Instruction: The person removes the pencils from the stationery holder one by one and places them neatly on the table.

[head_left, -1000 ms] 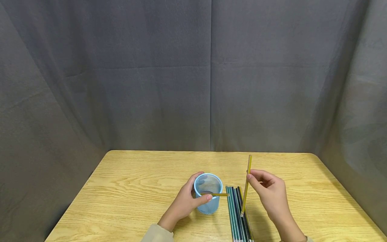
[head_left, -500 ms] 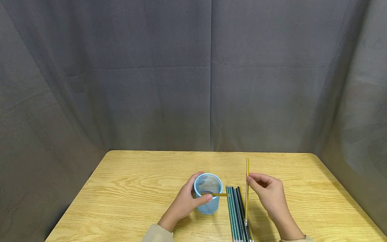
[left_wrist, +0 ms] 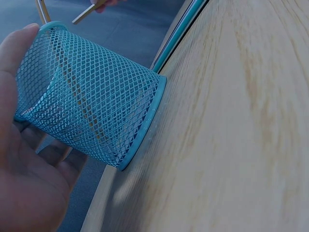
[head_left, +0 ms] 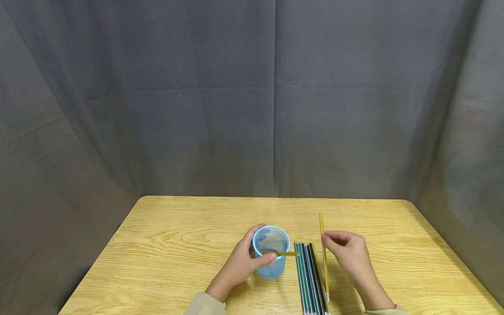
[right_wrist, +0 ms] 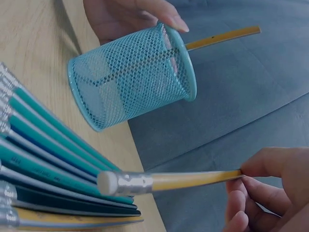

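Observation:
My left hand (head_left: pixel 241 264) curls round a light blue wire-mesh pencil cup (head_left: pixel 271 268), thumb at the front near the rim, fingers behind. The cup is upright on the wooden table, its mouth up. One yellow pencil (right_wrist: pixel 223 38) leans inside it and sticks out past the rim. To the right, my right hand (head_left: pixel 350 256) pinches a second yellow pencil (head_left: pixel 325 269) between thumb and fingertips. Its white eraser (right_wrist: pixel 108 183) and silver ferrule point down toward my body. Below lies a row of pencils (head_left: pixel 306 275), green, dark and yellow, just left of the held one.
The wooden table (head_left: pixel 177 245) has rounded far corners. Grey curtains (head_left: pixel 220 109) hang behind it and along both sides. The pencil row lies between the cup and my right hand, eraser ends near me.
My right hand has moved down and slightly toward me with the yellow pencil, whose eraser end has swung right, off the row. My left hand and the cup have stayed still.

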Demonstrator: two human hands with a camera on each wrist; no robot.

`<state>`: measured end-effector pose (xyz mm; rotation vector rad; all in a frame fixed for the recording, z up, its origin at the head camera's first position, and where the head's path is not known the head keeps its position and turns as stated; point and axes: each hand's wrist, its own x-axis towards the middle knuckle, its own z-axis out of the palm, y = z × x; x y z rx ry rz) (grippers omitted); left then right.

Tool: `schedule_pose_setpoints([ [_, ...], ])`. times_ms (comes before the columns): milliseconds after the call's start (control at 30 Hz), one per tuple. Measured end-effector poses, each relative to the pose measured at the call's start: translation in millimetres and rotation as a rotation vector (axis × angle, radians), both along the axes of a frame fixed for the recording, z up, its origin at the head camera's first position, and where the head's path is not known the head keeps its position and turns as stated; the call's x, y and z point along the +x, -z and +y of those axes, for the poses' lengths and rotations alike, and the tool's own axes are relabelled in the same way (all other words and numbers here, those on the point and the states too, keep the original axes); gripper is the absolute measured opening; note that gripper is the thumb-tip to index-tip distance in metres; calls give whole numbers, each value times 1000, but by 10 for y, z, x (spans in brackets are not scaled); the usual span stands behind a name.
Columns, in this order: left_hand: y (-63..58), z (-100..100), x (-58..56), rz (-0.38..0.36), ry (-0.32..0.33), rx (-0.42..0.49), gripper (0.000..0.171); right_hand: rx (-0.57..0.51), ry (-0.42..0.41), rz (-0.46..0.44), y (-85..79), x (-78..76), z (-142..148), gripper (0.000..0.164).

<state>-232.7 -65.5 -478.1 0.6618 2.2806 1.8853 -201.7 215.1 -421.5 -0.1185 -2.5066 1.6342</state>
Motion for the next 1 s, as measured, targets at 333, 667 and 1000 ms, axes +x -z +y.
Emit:
schedule_pose_setpoints([
  [333, 17, -2, -4, 4, 4, 12, 77, 34, -10, -53, 117, -56, 49, 28],
  [667, 21, -2, -10, 3, 1, -1, 75, 88, -31, -86, 215, -92, 92, 26],
  [1000, 40, 1, -19, 8, -2, -9, 75, 137, -49, -116, 306, -116, 123, 25],
])
